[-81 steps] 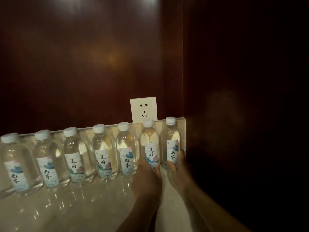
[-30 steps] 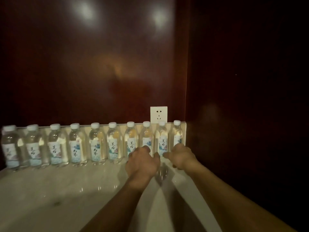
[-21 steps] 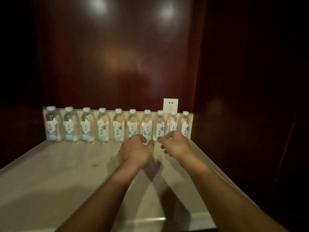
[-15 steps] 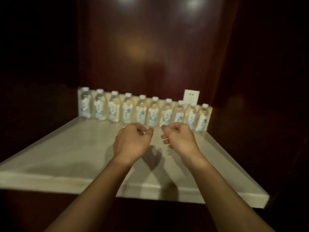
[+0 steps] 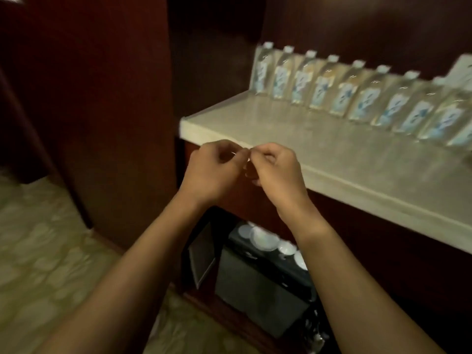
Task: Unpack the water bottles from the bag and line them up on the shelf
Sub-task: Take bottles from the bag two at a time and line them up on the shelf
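water bottles (image 5: 362,94) stood lined along the shelf (image 5: 319,149); left hand (image 5: 213,169) and right hand (image 5: 277,169) met, fingers curled, holding nothing visible.

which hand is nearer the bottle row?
Right. The right hand sits beside the shelf edge below the bottle row; the left hand is farther left.

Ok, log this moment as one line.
bottles: upright row at shelf back | left hand: curled, empty | right hand: curled, empty | hands: off shelf, fingertips meeting

Blue-labelled bottles (image 5: 318,92), cream shelf (image 5: 319,149)
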`<state>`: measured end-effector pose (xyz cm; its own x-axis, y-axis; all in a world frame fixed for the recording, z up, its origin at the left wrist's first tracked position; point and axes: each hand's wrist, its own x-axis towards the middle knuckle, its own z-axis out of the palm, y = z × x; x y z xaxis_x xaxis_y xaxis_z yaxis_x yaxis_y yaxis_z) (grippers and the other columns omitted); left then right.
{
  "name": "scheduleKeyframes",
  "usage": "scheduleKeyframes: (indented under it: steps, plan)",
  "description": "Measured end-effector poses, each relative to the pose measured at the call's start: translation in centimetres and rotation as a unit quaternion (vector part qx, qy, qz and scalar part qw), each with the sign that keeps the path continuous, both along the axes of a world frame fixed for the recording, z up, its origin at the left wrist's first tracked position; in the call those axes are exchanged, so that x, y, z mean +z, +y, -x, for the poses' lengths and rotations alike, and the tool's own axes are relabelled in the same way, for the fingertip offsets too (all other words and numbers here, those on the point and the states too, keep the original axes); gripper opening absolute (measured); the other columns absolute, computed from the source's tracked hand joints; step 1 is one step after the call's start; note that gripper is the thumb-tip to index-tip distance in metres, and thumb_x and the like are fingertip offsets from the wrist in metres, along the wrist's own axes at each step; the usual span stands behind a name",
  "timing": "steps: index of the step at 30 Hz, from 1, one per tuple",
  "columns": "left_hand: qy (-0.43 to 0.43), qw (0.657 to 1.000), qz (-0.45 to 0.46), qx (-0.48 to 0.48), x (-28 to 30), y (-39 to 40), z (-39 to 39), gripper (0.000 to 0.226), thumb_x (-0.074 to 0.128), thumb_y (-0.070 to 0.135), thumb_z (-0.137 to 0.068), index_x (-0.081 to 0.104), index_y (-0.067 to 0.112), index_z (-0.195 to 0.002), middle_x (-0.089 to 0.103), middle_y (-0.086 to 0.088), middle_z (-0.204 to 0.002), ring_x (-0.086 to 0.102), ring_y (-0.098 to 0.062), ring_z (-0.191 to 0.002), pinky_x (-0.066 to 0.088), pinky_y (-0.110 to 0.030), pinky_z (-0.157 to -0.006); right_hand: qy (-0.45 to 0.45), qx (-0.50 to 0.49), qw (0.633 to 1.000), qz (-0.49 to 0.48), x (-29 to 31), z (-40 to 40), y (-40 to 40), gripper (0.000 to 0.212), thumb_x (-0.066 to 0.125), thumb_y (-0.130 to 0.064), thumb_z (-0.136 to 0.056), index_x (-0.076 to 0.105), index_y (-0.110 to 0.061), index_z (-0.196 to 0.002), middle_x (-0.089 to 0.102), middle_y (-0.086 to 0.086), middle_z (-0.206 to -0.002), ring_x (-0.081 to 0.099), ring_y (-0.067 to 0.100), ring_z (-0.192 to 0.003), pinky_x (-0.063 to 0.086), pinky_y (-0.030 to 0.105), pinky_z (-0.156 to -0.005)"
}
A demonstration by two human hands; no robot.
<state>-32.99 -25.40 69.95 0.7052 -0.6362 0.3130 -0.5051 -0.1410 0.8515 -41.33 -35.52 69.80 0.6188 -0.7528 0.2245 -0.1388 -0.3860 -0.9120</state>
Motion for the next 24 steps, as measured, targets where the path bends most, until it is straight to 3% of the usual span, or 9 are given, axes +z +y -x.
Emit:
scheduleKeyframes:
  steps: [3, 7, 9, 16, 20, 24]
  plan:
    - [0.004, 0.998, -0.031, 0.051, -3.4, 4.8, -1.5, 0.018, 0.060, 0.034, -0.097, 0.075, 0.023, -0.100, 0.074, 0.010, -0.092, 0.067, -0.005, -0.090, 0.048, -0.022, -0.079, 0.027, 0.033, 0.999, -0.015, -3.6, -1.9, 3.6, 0.013, 0.062, -0.030, -0.091, 0.067, -0.030, -0.079, 0.073, -0.007, -0.076, 0.071, 0.013, -0.077, 0.061, 0.044, -0.079]
    - [0.029, 0.990, -0.077, 0.117, -8.4, 9.7, -4.2, 0.020, 0.059, 0.031, -0.097, 0.075, 0.022, -0.105, 0.076, 0.003, -0.104, 0.067, -0.018, -0.106, 0.050, -0.033, -0.091, 0.066, 0.085, 0.992, -0.063, -8.3, -4.5, 8.0, 0.006, 0.061, -0.025, -0.095, 0.066, -0.025, -0.092, 0.074, -0.001, -0.081, 0.071, 0.011, -0.074, 0.057, 0.029, -0.070]
    - [0.055, 0.985, -0.089, 0.140, -10.9, 12.0, -5.9, 0.020, 0.059, 0.030, -0.097, 0.075, 0.022, -0.105, 0.076, 0.001, -0.104, 0.067, -0.019, -0.105, 0.052, -0.035, -0.091, 0.090, 0.107, 0.987, -0.079, -10.7, -6.6, 10.0, 0.006, 0.059, -0.026, -0.096, 0.065, -0.025, -0.094, 0.074, 0.000, -0.082, 0.071, 0.013, -0.075, 0.056, 0.031, -0.071]
    - [0.240, 0.941, -0.138, 0.196, -23.0, 23.3, -14.5, 0.013, 0.060, 0.026, -0.097, 0.071, 0.026, -0.090, 0.075, -0.003, -0.089, 0.071, -0.025, -0.090, 0.057, -0.042, -0.089, 0.208, 0.161, 0.951, -0.163, -22.9, -15.2, 19.4, 0.013, 0.055, -0.019, -0.100, 0.059, -0.026, -0.090, 0.069, 0.001, -0.081, 0.065, 0.011, -0.069, 0.049, 0.023, -0.063]
    - [0.355, 0.892, -0.149, 0.238, -30.5, 29.2, -17.9, 0.018, 0.059, 0.024, -0.098, 0.066, 0.028, -0.082, 0.076, -0.008, -0.095, 0.071, -0.029, -0.090, 0.056, -0.049, -0.091, 0.280, 0.190, 0.919, -0.202, -30.7, -19.0, 23.6, 0.010, 0.054, -0.015, -0.100, 0.062, -0.013, -0.105, 0.067, 0.001, -0.082, 0.062, 0.009, -0.067, 0.048, 0.017, -0.058]
    - [0.422, 0.860, -0.149, 0.247, -36.9, 31.8, -18.7, 0.016, 0.061, 0.026, -0.094, 0.067, 0.029, -0.080, 0.076, -0.005, -0.091, 0.071, -0.026, -0.087, 0.051, -0.050, -0.101, 0.358, 0.200, 0.885, -0.218, -36.8, -20.8, 26.2, 0.014, 0.054, -0.015, -0.099, 0.063, -0.008, -0.107, 0.067, 0.002, -0.081, 0.063, 0.014, -0.073, 0.054, 0.032, -0.072]
